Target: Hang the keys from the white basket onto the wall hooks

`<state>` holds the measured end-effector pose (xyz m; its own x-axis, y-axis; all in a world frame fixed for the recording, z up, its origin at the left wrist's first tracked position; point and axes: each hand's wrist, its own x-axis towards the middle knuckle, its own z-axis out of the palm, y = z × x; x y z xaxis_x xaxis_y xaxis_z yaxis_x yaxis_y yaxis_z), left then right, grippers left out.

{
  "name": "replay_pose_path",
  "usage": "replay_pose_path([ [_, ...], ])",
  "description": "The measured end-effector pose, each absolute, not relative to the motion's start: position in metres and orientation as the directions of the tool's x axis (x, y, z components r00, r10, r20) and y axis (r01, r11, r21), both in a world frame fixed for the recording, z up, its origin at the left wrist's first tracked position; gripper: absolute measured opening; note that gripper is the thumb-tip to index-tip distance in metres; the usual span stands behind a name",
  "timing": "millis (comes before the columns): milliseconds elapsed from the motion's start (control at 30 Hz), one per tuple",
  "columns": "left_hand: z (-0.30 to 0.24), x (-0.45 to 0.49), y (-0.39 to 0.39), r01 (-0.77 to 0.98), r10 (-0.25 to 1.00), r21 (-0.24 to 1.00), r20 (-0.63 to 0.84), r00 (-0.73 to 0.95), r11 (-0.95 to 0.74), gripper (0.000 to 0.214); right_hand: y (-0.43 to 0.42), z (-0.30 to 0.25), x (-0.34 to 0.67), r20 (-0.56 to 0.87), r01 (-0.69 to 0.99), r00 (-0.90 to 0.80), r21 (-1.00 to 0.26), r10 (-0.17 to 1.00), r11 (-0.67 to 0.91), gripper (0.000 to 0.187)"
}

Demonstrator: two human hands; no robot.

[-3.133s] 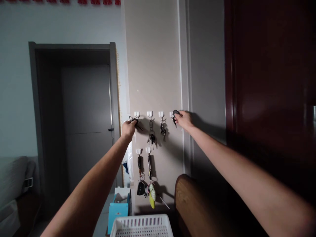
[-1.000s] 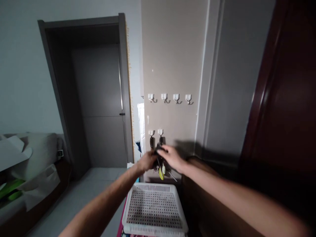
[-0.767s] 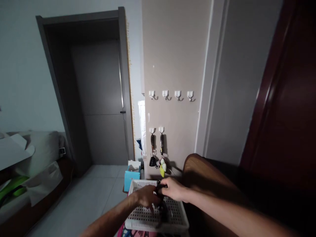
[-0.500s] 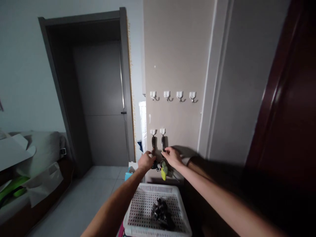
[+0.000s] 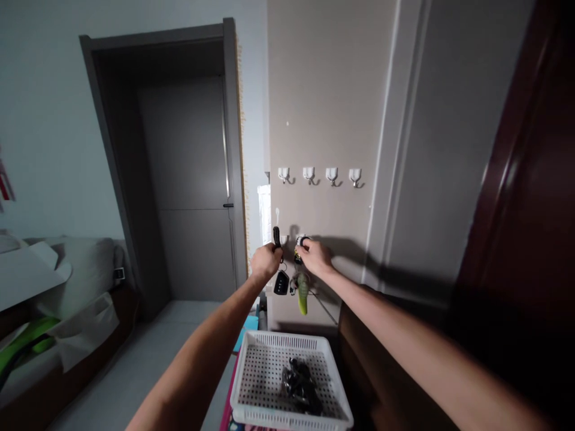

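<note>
My left hand (image 5: 266, 261) is closed around a dark strap keychain (image 5: 276, 237), whose looped end stands up above the fingers. A black car key fob (image 5: 281, 283) dangles from it on a ring. My right hand (image 5: 316, 256) pinches a second keychain, mostly covered by the fingers. From this one hang a yellow-green tag (image 5: 303, 300) and smaller pieces too blurred to name. Both hands are at the lower pair of white wall hooks; the left lower hook (image 5: 284, 239) shows partly, while the other is almost hidden behind my right hand.
An upper row of several white hooks (image 5: 331, 175) runs along the beige wall panel (image 5: 332, 90). Below my hands stands a white perforated basket (image 5: 240, 374) holding a heap of dark, shiny items (image 5: 300, 383). A grey door (image 5: 184, 149) is at the left, a sofa (image 5: 92, 263) at the lower left.
Both keychains were hanging on the lower hooks with my hands at their lower parts. Now my hands are higher, and the left keychain's strap is raised off its hook.
</note>
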<state>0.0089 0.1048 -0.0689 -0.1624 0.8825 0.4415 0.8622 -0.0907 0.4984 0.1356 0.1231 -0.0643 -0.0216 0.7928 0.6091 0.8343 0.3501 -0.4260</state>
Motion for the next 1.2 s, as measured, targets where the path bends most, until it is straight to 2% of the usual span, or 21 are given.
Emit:
replay_pose_path([
  [167,-0.064,0.009,0.088,0.853,0.907,0.497,0.416,-0.073,-0.159,0.029,0.111,-0.055,0.125,0.555,0.838,-0.143,-0.373,0.819,0.399,0.019],
  [333,-0.107,0.003,0.065,0.833,0.971,0.525,0.232,0.057,-0.174,0.029,0.082,-0.091,0.126,0.412,0.822,-0.349,-0.297,0.842,0.486,0.019],
  [433,-0.139,0.000,0.053,0.866,0.989,0.478,0.050,0.138,-0.145,0.026,0.065,-0.125,0.132,0.246,0.811,-0.450,-0.290,0.858,0.508,0.019],
  [500,-0.153,-0.001,0.049,0.898,0.977,0.414,-0.078,0.199,-0.149,0.025,0.059,-0.143,0.137,0.051,0.803,-0.536,-0.276,0.843,0.527,0.019],
  [567,-0.154,-0.002,0.050,0.918,0.971,0.360,-0.100,0.215,-0.166,0.027,0.058,-0.150,0.140,-0.139,0.786,-0.606,-0.257,0.784,0.562,0.019],
  [600,-0.150,-0.001,0.052,0.925,0.978,0.341,-0.060,0.200,-0.168,0.029,0.060,-0.148,0.142,-0.177,0.781,-0.620,-0.240,0.765,0.577,0.020],
  [633,-0.144,-0.001,0.055,0.931,0.985,0.324,0.011,0.172,-0.167,0.031,0.063,-0.143,0.143,-0.152,0.782,-0.619,-0.213,0.771,0.586,0.022],
  [667,-0.135,0.000,0.060,0.936,0.984,0.307,0.101,0.146,-0.170,0.034,0.068,-0.135,0.143,-0.062,0.790,-0.604,-0.175,0.794,0.587,0.023],
  [733,-0.115,0.004,0.071,0.945,0.946,0.247,0.295,0.137,-0.215,0.040,0.081,-0.114,0.144,0.247,0.823,-0.527,-0.089,0.813,0.561,0.025],
  [800,-0.097,0.008,0.085,0.951,0.871,0.131,0.450,0.195,-0.281,0.046,0.097,-0.094,0.144,0.508,0.849,-0.451,-0.007,0.733,0.528,0.030],
  [833,-0.091,0.010,0.092,0.950,0.836,0.059,0.493,0.240,-0.307,0.048,0.104,-0.087,0.144,0.581,0.857,-0.438,0.041,0.685,0.514,0.034],
  [933,-0.086,0.013,0.109,0.930,0.777,-0.140,0.515,0.362,-0.341,0.048,0.121,-0.079,0.145,0.633,0.861,-0.470,0.177,0.614,0.477,0.038],
  [1000,-0.090,0.015,0.116,0.916,0.759,-0.218,0.514,0.400,-0.336,0.048,0.127,-0.083,0.146,0.623,0.860,-0.490,0.232,0.609,0.455,0.038],
  [1200,-0.091,0.018,0.116,0.925,0.775,-0.241,0.507,0.378,-0.294,0.051,0.129,-0.089,0.143,0.594,0.860,-0.499,0.248,0.631,0.447,0.039],
])
